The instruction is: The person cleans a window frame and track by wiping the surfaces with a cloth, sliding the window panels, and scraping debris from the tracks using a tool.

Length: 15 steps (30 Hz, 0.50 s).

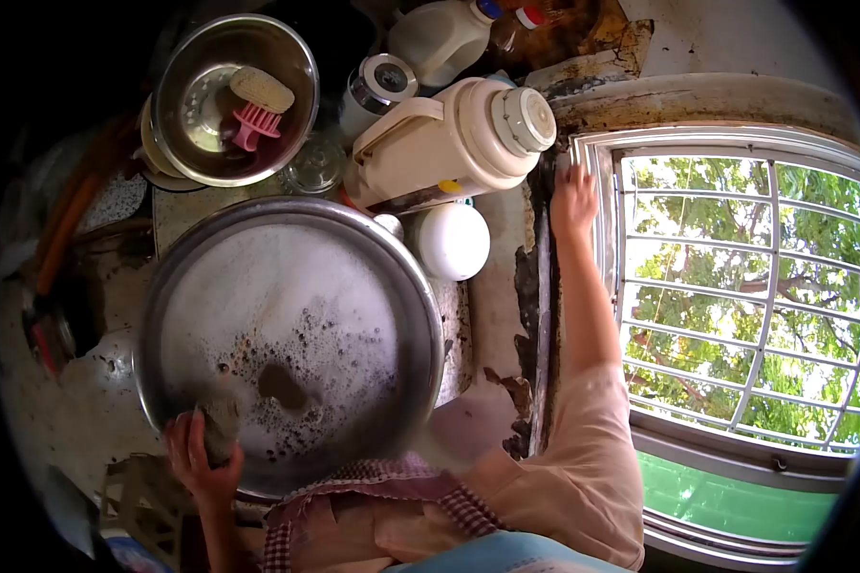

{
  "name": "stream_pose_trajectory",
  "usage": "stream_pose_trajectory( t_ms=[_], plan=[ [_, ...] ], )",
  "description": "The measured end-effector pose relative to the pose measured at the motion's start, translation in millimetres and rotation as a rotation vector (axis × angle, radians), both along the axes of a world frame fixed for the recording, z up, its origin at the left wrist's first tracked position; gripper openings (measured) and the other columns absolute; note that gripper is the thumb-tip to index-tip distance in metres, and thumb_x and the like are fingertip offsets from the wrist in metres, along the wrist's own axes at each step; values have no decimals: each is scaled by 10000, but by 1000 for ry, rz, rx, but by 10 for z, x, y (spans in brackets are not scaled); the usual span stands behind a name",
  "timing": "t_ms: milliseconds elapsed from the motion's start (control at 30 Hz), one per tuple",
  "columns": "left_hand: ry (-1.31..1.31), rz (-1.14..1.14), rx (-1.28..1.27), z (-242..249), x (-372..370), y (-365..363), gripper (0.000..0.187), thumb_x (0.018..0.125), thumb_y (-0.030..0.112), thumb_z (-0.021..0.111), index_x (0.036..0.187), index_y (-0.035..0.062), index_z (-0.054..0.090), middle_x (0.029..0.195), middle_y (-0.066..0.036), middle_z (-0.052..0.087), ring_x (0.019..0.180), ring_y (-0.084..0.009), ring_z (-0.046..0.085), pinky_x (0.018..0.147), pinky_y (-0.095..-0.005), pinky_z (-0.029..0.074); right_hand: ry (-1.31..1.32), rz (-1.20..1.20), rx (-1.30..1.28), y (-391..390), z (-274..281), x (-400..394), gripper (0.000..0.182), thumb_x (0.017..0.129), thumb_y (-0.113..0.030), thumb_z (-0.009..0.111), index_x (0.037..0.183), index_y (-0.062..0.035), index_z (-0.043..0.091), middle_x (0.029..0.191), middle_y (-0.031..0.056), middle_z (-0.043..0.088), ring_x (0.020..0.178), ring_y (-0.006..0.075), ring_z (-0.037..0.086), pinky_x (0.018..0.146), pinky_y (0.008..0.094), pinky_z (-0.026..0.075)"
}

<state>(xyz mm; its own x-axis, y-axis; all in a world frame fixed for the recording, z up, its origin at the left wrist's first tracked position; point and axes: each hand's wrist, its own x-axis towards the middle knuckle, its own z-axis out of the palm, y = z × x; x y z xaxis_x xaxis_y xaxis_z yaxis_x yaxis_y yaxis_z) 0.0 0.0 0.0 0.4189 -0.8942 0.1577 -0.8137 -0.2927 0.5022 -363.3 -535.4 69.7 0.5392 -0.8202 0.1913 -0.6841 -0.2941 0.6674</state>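
Observation:
My left hand (201,458) is at the near-left rim of a wide metal basin (432,310), closed on a greyish-brown, sponge-like pad (222,430) that is blurred. Foamy, murky water (277,263) fills the basin, with dark bubbles and a brown gap in the suds. Far to the right, my right hand (575,199) reaches up to the white window frame (597,158), fingers stretched out and holding nothing that I can see. Whatever lies under the foam is hidden.
Behind the basin stands a steel bowl (301,67) with a pale scrubber (262,90) and a pink brush (256,126). A cream thermos jug (440,148), a white round container (455,242), a glass jar (313,164) and a plastic jug (438,43) crowd the back. A barred window (745,296) is right.

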Motion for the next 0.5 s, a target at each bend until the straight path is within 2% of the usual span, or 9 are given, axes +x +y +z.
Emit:
stream_pose_trajectory(
  t_ms=[67, 100, 200, 233, 267, 300, 333, 400, 500],
  plan=[
    [4, -12, -29, 39, 93, -66, 564, 731, 195, 691, 1247, 50, 516, 1243, -158, 508, 1092, -397, 523, 930, -563, 435, 12, 27, -11, 512, -202, -256, 199, 806, -78, 559, 988, -110, 634, 997, 55, 527, 904, 247, 538, 630, 341, 496],
    [123, -14, -53, -16, -203, -75, 568, 725, 193, 695, 1244, 46, 517, 1236, -162, 509, 1082, -398, 524, 917, -560, 439, 130, 33, 13, 731, 275, -590, 176, 827, -73, 555, 980, -106, 634, 991, 51, 529, 888, 241, 539, 614, 336, 489],
    [91, -12, -92, -25, -28, -76, 578, 714, 191, 703, 1238, 35, 518, 1220, -172, 510, 1059, -399, 527, 881, -552, 449, -63, -82, 137, 862, 329, -488, 124, 891, -106, 539, 966, -121, 637, 990, 20, 535, 841, 199, 526, 586, 313, 475],
    [110, -21, -104, -24, -23, -85, 579, 715, 193, 704, 1239, 33, 517, 1217, -176, 510, 1055, -400, 527, 869, -548, 451, -5, -151, 63, 769, 620, -240, 123, 935, -161, 518, 947, -146, 639, 962, -12, 529, 798, 161, 496, 581, 299, 474],
    [125, -30, -106, -1, -18, -76, 580, 716, 194, 704, 1240, 32, 517, 1215, -179, 510, 1051, -401, 526, 857, -545, 454, -22, 89, -105, 519, 775, -224, 139, 946, -185, 507, 912, -160, 640, 936, -42, 529, 778, 135, 473, 576, 290, 469],
    [127, -38, -103, 19, -8, -73, 592, 712, 182, 706, 1251, 30, 511, 1213, -185, 513, 1063, -401, 522, 867, -536, 447, -99, 102, -87, 370, 1010, 70, 116, 923, -146, 517, 921, -146, 633, 937, -32, 538, 781, 158, 480, 626, 311, 470],
    [125, -42, -102, 36, 2, -80, 605, 709, 170, 707, 1261, 29, 505, 1211, -191, 516, 1075, -401, 518, 877, -526, 441, -66, 257, -178, 182, 1168, 299, 118, 876, -104, 535, 922, -133, 640, 925, -15, 550, 781, 192, 483, 675, 325, 474],
    [103, -34, -99, 50, -19, -108, 605, 709, 167, 705, 1262, 26, 505, 1208, -195, 516, 1074, -403, 518, 870, -522, 444, -72, 443, -149, -294, 1286, 598, 149, 809, -74, 562, 904, -119, 667, 1059, 11, 593, 926, 225, 531, 781, 337, 497],
    [51, -14, -77, 25, -52, -117, 583, 712, 181, 701, 1241, 24, 515, 1206, -192, 511, 1047, -409, 525, 839, -533, 461, 264, 74, -80, -781, 1011, 766, 146, 799, -95, 582, 909, -103, 678, 1118, 67, 595, 1028, 232, 533, 854, 336, 489]
  ],
)
